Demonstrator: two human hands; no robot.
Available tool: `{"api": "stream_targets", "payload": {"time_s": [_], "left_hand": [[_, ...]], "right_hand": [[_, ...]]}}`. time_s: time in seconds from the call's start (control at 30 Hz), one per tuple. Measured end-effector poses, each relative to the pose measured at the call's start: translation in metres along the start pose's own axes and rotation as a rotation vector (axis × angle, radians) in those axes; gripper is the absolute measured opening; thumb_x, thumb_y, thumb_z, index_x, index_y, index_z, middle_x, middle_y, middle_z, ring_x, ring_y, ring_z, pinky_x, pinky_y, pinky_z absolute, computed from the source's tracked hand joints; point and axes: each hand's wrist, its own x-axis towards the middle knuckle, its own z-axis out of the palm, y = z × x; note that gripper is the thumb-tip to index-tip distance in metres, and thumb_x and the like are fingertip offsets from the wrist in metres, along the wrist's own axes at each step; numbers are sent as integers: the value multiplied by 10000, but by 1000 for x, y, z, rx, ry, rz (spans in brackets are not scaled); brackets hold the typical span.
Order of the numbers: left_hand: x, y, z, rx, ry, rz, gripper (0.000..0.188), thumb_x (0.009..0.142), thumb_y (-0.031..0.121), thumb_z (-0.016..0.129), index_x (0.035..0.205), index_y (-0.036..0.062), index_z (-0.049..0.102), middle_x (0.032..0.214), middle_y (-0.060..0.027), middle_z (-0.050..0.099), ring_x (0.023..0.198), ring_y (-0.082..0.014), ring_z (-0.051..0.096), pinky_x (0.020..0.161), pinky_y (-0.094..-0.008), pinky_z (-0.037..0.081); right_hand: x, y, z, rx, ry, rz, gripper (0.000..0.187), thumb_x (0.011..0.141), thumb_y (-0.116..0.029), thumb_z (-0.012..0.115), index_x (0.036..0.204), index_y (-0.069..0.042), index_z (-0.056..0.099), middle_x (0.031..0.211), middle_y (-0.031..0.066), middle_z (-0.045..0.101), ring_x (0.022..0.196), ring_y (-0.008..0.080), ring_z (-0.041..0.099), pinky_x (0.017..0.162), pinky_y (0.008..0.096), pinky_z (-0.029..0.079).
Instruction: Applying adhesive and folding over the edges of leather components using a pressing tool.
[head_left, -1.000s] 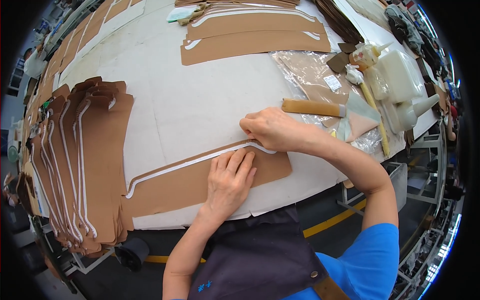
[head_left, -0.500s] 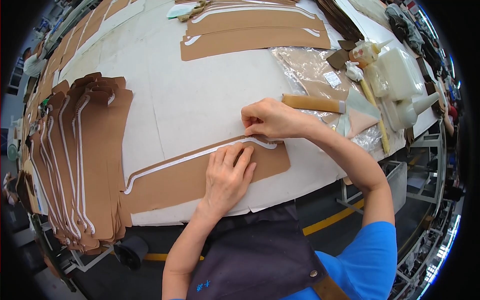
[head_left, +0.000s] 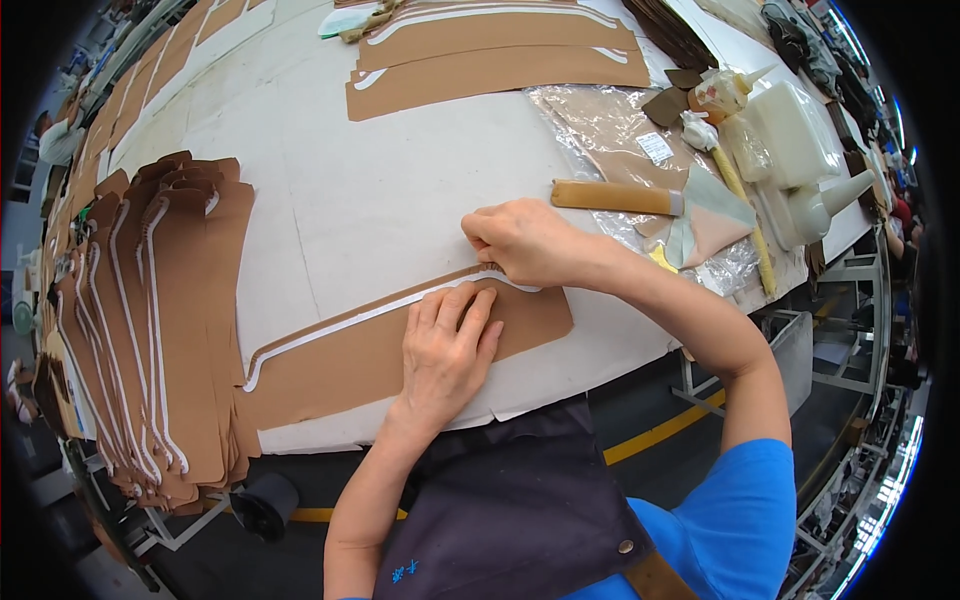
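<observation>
A long brown leather-like panel [head_left: 350, 375] lies on the white-covered table in front of me, with a white strip [head_left: 340, 333] running along its far edge. Resting flat on the panel is my left hand [head_left: 440, 345], its fingers a little apart and their tips beside the strip. My right hand [head_left: 525, 243] is closed at the panel's far edge, over the right part of the strip. Its fingertips are tucked out of sight, so whatever they grip is hidden. Left of the panel, a fanned pile of similar brown pieces [head_left: 190, 330] with white strips overlaps its end.
More brown panels [head_left: 490, 75] lie at the back. To the right are a tan-handled flat tool [head_left: 615, 197], a clear plastic bag [head_left: 600, 125], a yellowish stick [head_left: 745, 215], a squeeze bottle [head_left: 722, 95] and whitish plastic bottles [head_left: 795, 135]. A dark bin [head_left: 265, 503] stands below the table edge.
My right hand has shifted slightly left along the far edge and turned, its fingers now curled under. My left hand stays on the panel. The whole view has moved a little.
</observation>
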Motion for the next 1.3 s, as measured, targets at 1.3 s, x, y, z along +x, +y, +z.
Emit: {"api": "stream_targets", "payload": {"time_s": [1.3], "left_hand": [[14,1,12,253,22,-19,389,936,110,745,1300,-20,694,1211,-114,602,1053,-280,589,882,-432,450]], "right_hand": [[-26,-1,1,86,169,151,123,886,-108,731,888,-29,637,875,122,672,809,338,656,732,443,515]]}}
